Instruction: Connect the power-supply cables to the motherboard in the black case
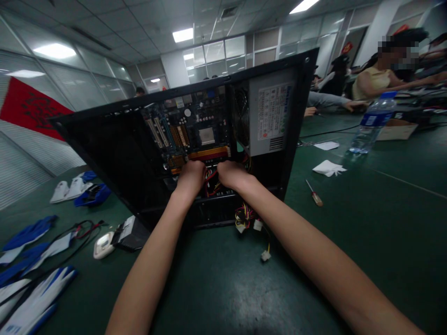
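Observation:
An open black computer case (115,139) stands upright before me, its inside facing me. Both arms reach into it. My left hand (191,176) is closed just below the motherboard (206,136), near its lower edge. Close to its right, my right hand (233,174) is closed too, beside red and black cables (213,182). What the fingers of either hand hold is hidden. The grey power supply (271,111) sits at the case's upper right. A bundle of loose power connectors (257,225) hangs over the case's lower edge onto the table.
On the green table (223,279), blue-and-white gloves (38,302), a white round-cornered object (104,245) and a blue tray (91,194) lie left. A screwdriver (314,194), crumpled tissue (328,168) and water bottle (373,123) are right. People sit at the far right.

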The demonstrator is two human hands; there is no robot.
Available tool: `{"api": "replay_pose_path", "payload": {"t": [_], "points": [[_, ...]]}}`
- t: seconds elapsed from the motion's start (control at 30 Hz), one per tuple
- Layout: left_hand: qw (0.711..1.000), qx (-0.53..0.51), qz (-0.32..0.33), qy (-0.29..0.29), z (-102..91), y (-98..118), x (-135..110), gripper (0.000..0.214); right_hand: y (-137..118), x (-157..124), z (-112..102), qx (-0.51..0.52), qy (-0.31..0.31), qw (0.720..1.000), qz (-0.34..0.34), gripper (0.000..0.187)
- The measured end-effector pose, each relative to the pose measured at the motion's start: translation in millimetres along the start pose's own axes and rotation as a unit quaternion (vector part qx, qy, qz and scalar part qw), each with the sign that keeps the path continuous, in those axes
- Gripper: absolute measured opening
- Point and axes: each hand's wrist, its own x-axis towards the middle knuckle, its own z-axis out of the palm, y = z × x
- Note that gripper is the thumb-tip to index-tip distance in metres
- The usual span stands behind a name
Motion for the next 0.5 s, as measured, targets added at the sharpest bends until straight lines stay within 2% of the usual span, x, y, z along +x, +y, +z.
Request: {"api": "replay_pose_path", "payload": {"t": [0.27, 0.5], "points": [[0.999, 0.037, 0.001, 0.023, 2.9, 0.1, 2.4, 0.032, -1.8, 0.0, 1.2, -0.016, 0.011, 1.000, 0.008, 0.040], [0.994, 0.099, -0.007, 0.044, 0.9, 5.8, -5.8, 0.034, -2.7, -0.3, 3.5, -0.017, 0.024, 0.999, 0.021, 0.039]]}}
